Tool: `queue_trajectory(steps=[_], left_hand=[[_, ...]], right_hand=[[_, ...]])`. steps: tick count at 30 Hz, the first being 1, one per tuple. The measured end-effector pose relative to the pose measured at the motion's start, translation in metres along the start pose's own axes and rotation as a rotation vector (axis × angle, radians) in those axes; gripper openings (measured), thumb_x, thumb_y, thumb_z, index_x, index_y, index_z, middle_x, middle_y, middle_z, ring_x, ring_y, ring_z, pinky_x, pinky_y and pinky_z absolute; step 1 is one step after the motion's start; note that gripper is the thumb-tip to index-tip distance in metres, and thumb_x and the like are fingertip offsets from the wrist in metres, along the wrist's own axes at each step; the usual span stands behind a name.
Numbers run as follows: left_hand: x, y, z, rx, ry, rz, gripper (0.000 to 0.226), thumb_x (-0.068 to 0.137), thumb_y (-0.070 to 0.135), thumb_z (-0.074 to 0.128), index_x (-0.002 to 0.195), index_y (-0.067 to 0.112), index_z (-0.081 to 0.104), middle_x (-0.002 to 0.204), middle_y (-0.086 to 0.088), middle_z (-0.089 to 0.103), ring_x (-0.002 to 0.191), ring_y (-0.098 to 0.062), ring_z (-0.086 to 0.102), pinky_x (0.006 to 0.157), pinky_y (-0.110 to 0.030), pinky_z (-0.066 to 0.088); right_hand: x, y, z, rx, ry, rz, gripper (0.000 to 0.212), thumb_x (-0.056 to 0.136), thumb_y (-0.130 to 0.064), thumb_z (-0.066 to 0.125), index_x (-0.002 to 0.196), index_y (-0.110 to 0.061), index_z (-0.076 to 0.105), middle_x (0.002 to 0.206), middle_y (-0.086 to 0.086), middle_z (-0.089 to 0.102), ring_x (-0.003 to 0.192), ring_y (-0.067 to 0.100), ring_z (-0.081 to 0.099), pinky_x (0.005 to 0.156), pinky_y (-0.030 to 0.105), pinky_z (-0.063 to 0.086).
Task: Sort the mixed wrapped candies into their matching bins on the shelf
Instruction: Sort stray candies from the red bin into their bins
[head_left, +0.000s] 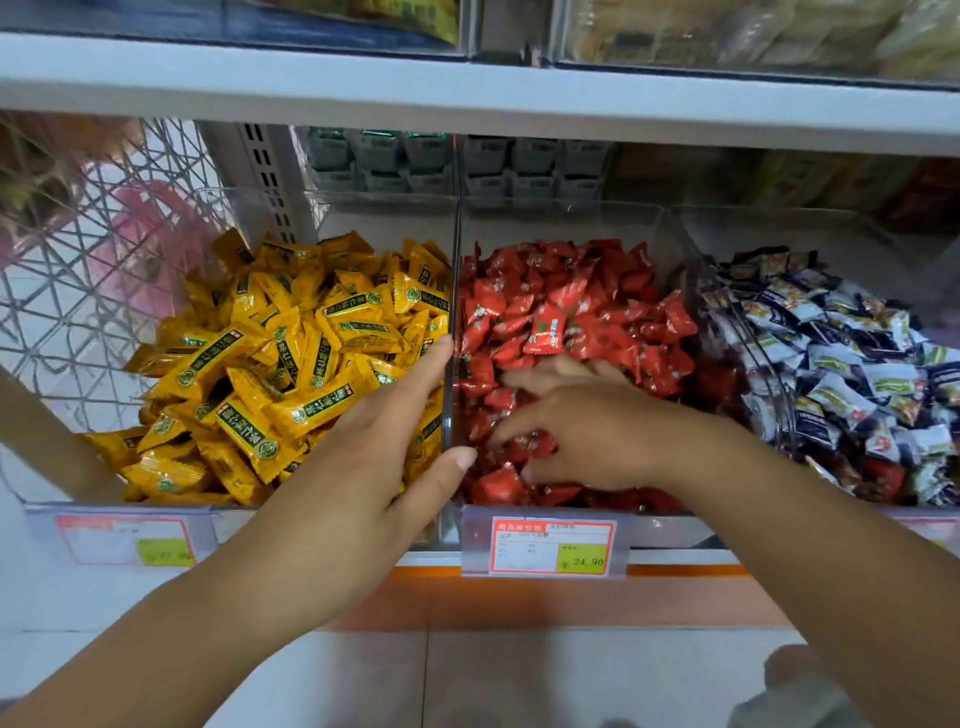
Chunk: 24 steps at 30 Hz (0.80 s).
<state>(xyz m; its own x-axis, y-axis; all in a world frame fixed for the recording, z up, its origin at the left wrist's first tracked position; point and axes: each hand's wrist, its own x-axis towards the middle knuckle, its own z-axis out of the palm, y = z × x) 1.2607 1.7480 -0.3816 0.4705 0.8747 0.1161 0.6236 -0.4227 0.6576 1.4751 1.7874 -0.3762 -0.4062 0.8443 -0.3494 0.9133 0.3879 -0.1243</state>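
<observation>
Three clear bins stand side by side on the shelf. The left bin holds yellow wrapped candies (270, 364), the middle bin red wrapped candies (561, 301), the right bin black-and-white wrapped candies (841, 364). My left hand (384, 457) reaches into the right side of the yellow bin, fingers straight along the clear divider (451, 364), thumb at the divider's front edge. My right hand (582, 431) lies palm down in the red bin, fingers spread and dug among the red candies; its fingertips are partly hidden. One red candy (545, 332) stands up just beyond that hand.
Price tags (550, 545) hang on the shelf's front rail. A metal shelf board (467, 98) runs close overhead, with more packaged goods behind the bins and above. A wire mesh panel (93, 291) closes the left side. Tiled floor lies below.
</observation>
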Motion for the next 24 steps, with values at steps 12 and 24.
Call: queue_trajectory(steps=[12, 24], left_hand=[[0.001, -0.001, 0.0, 0.026, -0.002, -0.015, 0.073, 0.078, 0.07, 0.032, 0.14, 0.064, -0.008, 0.142, 0.038, 0.016, 0.119, 0.035, 0.0, 0.09, 0.01, 0.009], [0.001, -0.001, 0.0, -0.035, 0.002, -0.008, 0.073, 0.078, 0.069, 0.035, 0.138, 0.067, -0.007, 0.141, 0.042, 0.016, 0.126, 0.03, 0.005, 0.093, 0.007, 0.014]], right_hand=[[-0.033, -0.003, -0.026, 0.111, -0.209, 0.142, 0.062, 0.084, -0.066, 0.055, 0.141, -0.053, 0.034, 0.15, -0.013, 0.038, 0.131, 0.011, 0.041, 0.104, 0.024, 0.035], [-0.007, -0.008, 0.003, 0.446, -0.255, 0.037, 0.059, 0.084, -0.061, 0.059, 0.138, -0.054, 0.036, 0.145, -0.023, 0.041, 0.129, 0.003, 0.042, 0.1, 0.017, 0.035]])
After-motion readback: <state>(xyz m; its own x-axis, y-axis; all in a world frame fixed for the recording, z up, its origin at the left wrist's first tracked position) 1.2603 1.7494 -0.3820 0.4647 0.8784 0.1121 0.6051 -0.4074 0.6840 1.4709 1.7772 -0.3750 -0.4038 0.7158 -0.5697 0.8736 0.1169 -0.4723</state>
